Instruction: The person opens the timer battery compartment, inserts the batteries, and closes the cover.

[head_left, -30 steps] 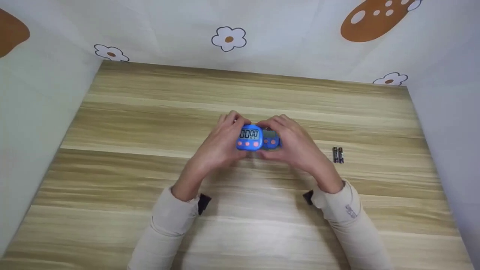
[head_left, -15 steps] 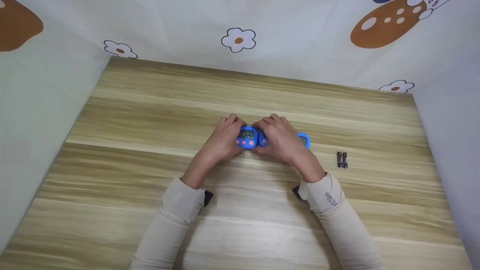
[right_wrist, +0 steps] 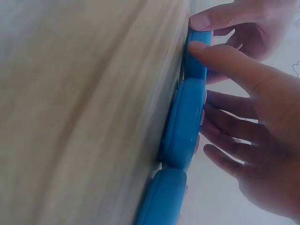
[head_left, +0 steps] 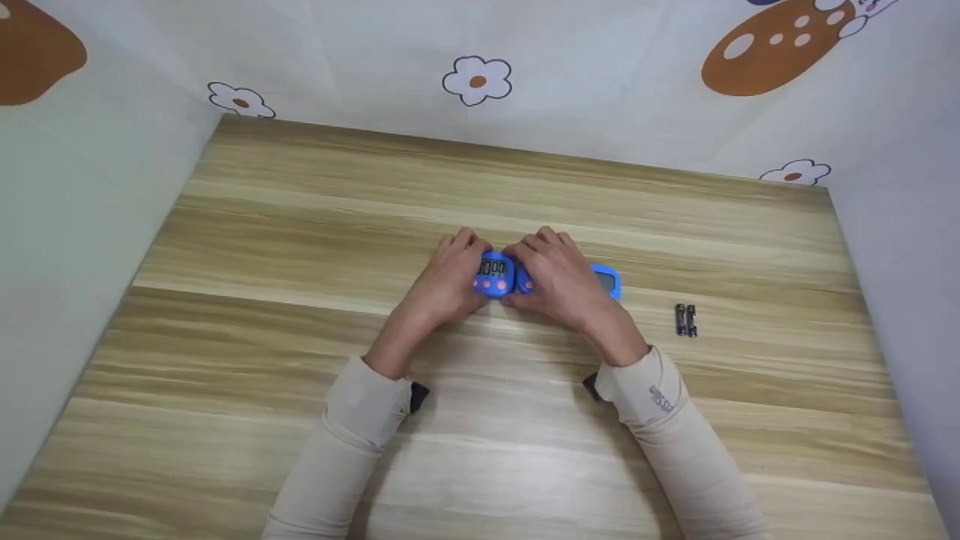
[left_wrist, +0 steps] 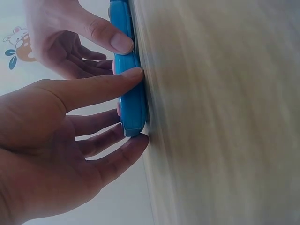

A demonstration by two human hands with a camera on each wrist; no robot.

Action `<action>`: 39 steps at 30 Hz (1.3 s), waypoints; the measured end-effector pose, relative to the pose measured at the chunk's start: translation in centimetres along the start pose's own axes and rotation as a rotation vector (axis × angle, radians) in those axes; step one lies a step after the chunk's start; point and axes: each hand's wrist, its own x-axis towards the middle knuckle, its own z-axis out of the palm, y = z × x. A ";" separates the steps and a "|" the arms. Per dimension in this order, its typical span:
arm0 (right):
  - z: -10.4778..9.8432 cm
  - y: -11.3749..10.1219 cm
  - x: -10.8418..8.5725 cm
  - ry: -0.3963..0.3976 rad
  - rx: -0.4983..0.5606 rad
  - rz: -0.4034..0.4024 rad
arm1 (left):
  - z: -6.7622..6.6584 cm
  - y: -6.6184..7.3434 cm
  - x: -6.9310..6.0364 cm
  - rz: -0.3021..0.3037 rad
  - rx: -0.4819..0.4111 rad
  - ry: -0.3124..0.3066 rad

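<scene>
Three blue digital timers stand in a row on the wooden table. My left hand (head_left: pixel 444 283) grips the leftmost timer (head_left: pixel 497 271), whose display reads zeros above pink buttons. In the left wrist view, the thumb presses that timer's (left_wrist: pixel 133 108) near side and fingers curl at its end. My right hand (head_left: pixel 561 285) reaches over the middle timer (head_left: pixel 523 280) and hides most of it. Its thumb and fingertips pinch the leftmost timer's right end. Partly behind the right hand lies the third timer (head_left: pixel 609 282). In the right wrist view, the middle timer (right_wrist: pixel 183 124) touches its neighbour.
Two small dark batteries (head_left: pixel 685 320) lie side by side to the right of the timers. A pale wall covering (head_left: pixel 360 67) with flower prints encloses the table (head_left: pixel 300 375) at the back and sides.
A second ago the timer in the right hand was being brought beside the left one. The right hand then shifted left over it, exposing the third timer. Little differs over the last half second.
</scene>
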 end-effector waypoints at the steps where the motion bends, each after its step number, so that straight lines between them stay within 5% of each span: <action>1: 0.0 0.1 0.0 0.002 0.001 -0.003 | 0.0 0.1 0.0 -0.002 0.004 -0.001; 8: -0.8 1.8 -1.6 0.024 0.120 -0.012 | -0.1 0.8 0.3 -0.019 0.055 -0.028; 12: -1.6 3.4 -3.5 0.059 0.147 -0.002 | 0.1 1.4 0.4 0.026 0.041 0.006; 18: -2.0 5.0 -5.3 0.065 0.150 0.044 | 1.2 2.6 0.6 0.144 0.138 0.085; 27: -1.5 4.5 -4.9 0.033 0.149 0.057 | 2.6 3.6 0.7 0.212 0.174 0.002; 34: -1.8 4.3 -4.9 0.057 0.155 0.020 | 2.3 3.6 0.7 0.269 0.137 0.034; 39: -4.4 3.8 -5.9 0.091 0.260 0.031 | 0.6 4.7 0.0 0.313 0.037 0.098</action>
